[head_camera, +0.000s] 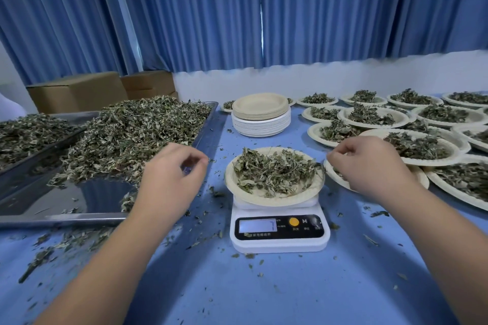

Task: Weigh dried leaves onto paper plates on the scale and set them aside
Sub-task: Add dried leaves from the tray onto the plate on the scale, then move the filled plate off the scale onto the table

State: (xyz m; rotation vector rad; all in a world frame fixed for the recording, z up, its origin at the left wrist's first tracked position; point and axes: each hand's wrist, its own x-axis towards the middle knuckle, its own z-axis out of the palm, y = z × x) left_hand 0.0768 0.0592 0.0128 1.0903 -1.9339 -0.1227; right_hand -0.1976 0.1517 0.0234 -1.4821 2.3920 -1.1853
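Head view sets the plate of leaves (pixel 237 188) on the scale (pixel 280 241), directly between the left hand (pixel 171 174) and the right hand (pixel 369 166). The plate is round, so no axis favours either side. The right hand is nearer, its curled fingertips pinched together just beside the plate's right rim; whether they hold a scrap I cannot tell. The left hand hovers palm down over the tray (pixel 79 200) edge, fingers loosely curled, holding nothing. Filled plates (pixel 435 162) lie on the counter to the right, so setting aside likely goes that way.
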